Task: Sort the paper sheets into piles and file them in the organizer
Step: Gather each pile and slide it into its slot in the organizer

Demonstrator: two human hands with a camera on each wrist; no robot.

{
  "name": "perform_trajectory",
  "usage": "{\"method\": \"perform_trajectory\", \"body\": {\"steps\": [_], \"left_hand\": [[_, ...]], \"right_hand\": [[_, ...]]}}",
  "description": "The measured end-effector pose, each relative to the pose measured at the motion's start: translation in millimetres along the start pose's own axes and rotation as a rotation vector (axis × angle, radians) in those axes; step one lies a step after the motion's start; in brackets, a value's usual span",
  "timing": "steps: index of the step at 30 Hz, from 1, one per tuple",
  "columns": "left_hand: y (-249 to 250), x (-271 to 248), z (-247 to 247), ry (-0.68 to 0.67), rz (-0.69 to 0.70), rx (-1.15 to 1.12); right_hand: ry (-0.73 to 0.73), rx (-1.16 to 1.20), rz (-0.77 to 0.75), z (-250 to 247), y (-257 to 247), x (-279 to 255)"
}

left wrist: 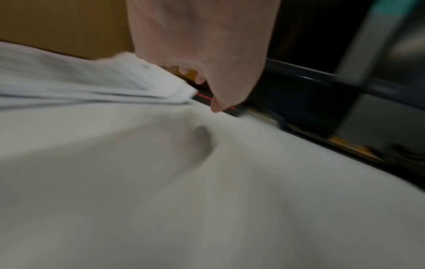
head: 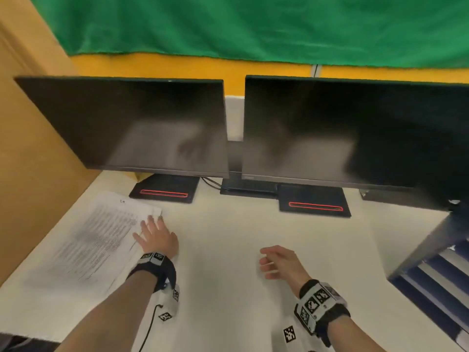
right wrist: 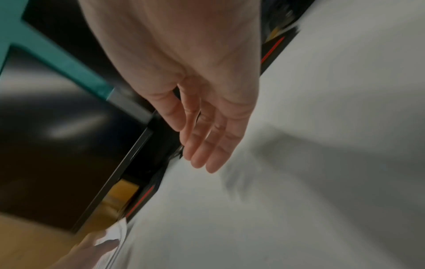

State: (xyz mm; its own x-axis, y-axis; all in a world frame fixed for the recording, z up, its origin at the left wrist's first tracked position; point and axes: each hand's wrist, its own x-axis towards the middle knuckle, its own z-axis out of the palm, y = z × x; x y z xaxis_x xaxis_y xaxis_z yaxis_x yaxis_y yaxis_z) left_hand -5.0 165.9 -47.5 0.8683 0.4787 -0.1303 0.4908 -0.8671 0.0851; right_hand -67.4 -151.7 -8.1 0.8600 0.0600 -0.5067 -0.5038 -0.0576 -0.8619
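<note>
A stack of printed paper sheets [head: 91, 240] lies on the left of the white desk [head: 228, 250]. My left hand [head: 154, 236] lies flat on the stack's right edge, fingers spread and straight. In the left wrist view the stack [left wrist: 80, 81] shows blurred under that hand [left wrist: 197, 51]. My right hand [head: 276, 261] hovers over the bare desk to the right, fingers relaxed and holding nothing; the right wrist view shows its fingers [right wrist: 207, 142] straight. A dark blue slotted organizer [head: 441, 280] stands at the desk's right edge.
Two dark monitors [head: 132, 125] [head: 355, 133] stand at the back on black bases with red stripes [head: 165, 192] [head: 314, 205]. A brown partition [head: 30, 148] closes the left side. A green cloth [head: 253, 26] hangs behind.
</note>
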Motion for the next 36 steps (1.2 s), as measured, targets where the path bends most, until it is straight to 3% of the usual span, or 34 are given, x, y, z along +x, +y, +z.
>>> {"method": "perform_trajectory", "body": {"steps": [3, 7, 12, 15, 21, 23, 25, 29, 33, 36], "left_hand": [[-52.1, 15.8, -3.2, -0.045, -0.248, 0.047], [-73.3, 14.4, 11.3, -0.179, -0.287, 0.013], [-21.8, -14.1, 11.8, -0.277, -0.194, 0.075], [25.6, -40.6, 9.1, -0.359, -0.063, 0.096], [105.3, -77.8, -3.8, -0.392, 0.301, -0.037], [109.0, -69.0, -7.8, -0.323, 0.322, -0.050], [96.3, -50.5, -8.5, -0.197, 0.225, -0.038], [54.2, -26.6, -4.2, -0.206, -0.284, -0.210], [56.8, -25.5, -5.9, -0.257, -0.426, -0.402], [70.2, -25.2, -9.7, -0.352, -0.468, -0.518]], "right_hand": [[-0.081, -0.088, 0.014, 23.4, -5.6, 9.7], [-0.121, -0.149, 0.029, 35.6, -12.3, 19.2], [-0.121, -0.177, 0.034, 39.0, -16.5, 34.1], [-0.101, -0.180, 0.039, 41.0, -19.7, 41.1], [0.126, -0.273, 0.044, 32.0, -13.7, 57.8], [0.191, -0.301, 0.063, 21.8, -10.0, 60.1], [0.199, -0.298, 0.092, 11.6, -1.7, 63.9], [0.182, -0.233, 0.183, 3.4, 1.3, 65.8], [0.062, 0.042, 0.332, 15.7, -13.9, 50.9], [0.020, 0.021, 0.387, 22.7, -24.7, 43.9]]}}
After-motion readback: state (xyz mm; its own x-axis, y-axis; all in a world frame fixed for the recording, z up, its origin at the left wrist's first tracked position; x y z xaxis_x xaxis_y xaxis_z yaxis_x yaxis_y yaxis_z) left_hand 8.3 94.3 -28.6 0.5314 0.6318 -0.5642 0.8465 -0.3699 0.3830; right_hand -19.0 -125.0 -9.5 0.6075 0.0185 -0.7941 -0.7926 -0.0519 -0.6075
